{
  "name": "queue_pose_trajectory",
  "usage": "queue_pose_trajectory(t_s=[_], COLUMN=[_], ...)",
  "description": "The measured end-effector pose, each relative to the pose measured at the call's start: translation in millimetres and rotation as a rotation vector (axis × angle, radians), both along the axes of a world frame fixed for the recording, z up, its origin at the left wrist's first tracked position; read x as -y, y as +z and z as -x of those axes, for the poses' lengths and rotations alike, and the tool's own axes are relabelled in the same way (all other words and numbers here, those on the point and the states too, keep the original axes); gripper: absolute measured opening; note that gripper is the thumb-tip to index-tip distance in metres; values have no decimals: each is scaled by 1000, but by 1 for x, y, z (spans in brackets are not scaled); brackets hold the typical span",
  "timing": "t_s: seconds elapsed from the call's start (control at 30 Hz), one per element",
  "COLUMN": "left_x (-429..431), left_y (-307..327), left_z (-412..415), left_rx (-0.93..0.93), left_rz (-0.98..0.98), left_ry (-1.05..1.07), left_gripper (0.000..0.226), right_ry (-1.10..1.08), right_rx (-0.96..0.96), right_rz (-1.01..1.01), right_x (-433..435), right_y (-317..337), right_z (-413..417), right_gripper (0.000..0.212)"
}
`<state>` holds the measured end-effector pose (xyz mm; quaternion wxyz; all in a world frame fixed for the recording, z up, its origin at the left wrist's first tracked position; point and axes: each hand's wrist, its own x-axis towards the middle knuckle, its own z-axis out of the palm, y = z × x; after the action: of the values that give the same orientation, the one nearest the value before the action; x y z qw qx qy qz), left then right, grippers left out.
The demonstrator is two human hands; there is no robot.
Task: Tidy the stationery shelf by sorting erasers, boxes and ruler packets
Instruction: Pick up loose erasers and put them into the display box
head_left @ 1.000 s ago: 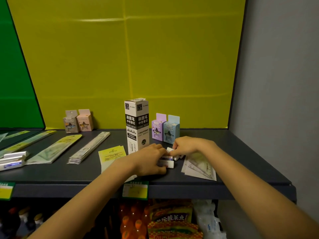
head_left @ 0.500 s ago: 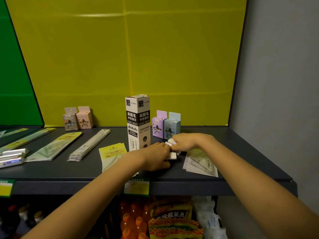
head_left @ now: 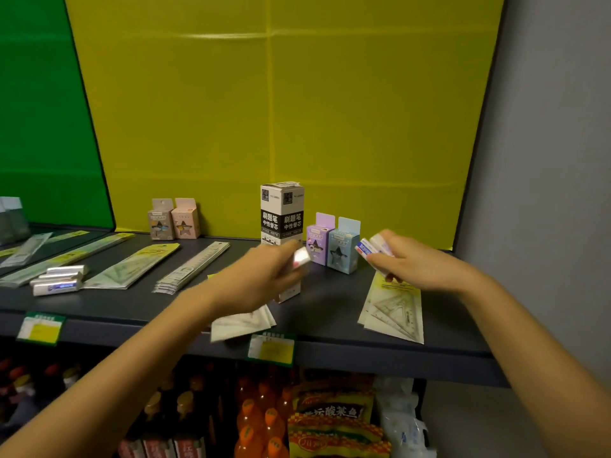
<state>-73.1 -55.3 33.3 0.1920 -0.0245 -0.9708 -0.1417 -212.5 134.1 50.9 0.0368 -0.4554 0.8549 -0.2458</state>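
Left grip [head_left: 264, 276] clamps a blurred white eraser [head_left: 301, 257]; right grip [head_left: 410, 262] clamps blue-banded erasers [head_left: 372, 246].

The dark shelf [head_left: 330, 312] carries ruler packets [head_left: 193, 267], small boxes [head_left: 342, 251], and seemingly erasers [head_left: 58, 280] at left.

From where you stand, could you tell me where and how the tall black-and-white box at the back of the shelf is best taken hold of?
Probably by its upper half, pinching the two side faces of the tall black-and-white box from the front. It stands upright and is narrow; its lower part is hidden behind the left hand, and the purple box crowds its right side lower down.
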Motion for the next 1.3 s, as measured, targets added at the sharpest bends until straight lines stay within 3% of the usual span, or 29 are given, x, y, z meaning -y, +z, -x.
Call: queue_pose_trajectory(t_s=[0.13, 0.23, 0.4, 0.57, 1.07, 1.3], left_x=[25, 49, 87, 124, 261, 343], left_y=[3, -4, -17, -21, -37, -23], left_z=[-42, -77, -151, -237, -452, -534], left_rx=[3, -27, -51, -17, -47, -28], left_rz=[-108, -176, -276, -309, -352, -314], left_ry=[115, 213, 435, 666, 1011, 1095], left_gripper=[18, 10, 10, 15, 18, 21], right_ry=[156, 294, 486, 655, 805, 816], right_rx=[-6, -10, -124, -108, -58, -29], right_rz=[14, -29, -13, 34, 14, 9], right_x=[3, 23, 89, 173, 404, 511], right_y=[4, 4, -8, -17, -44, -34], right_z=[-33, -58, -95, -143, -306, -397], right_gripper=[19, 18, 26, 29, 24, 36])
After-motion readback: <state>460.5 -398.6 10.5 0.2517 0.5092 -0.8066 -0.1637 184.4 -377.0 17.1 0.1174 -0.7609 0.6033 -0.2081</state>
